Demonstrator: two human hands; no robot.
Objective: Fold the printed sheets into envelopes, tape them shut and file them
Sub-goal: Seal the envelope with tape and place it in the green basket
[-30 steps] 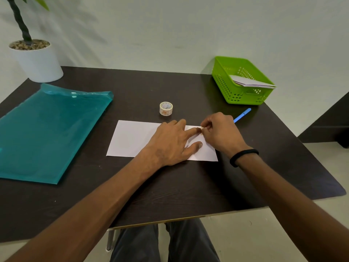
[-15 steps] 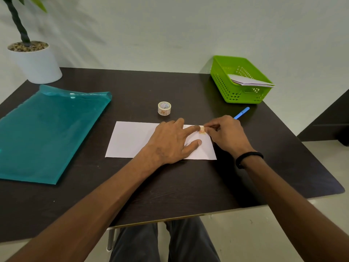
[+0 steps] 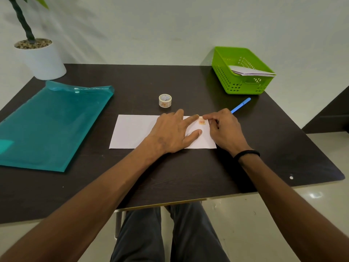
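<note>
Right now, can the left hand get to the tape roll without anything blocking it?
Probably yes. The left hand lies flat on the folded sheet, and the tape roll stands just beyond its fingertips on bare table with nothing between. But lifting off would release the sheet it's pressing.

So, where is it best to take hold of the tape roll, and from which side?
The tape roll lies flat on the table, its hole facing up, with free space all round. Probably best to come from above and pinch across its outer wall, or put one finger in the hole and the thumb outside.
</note>
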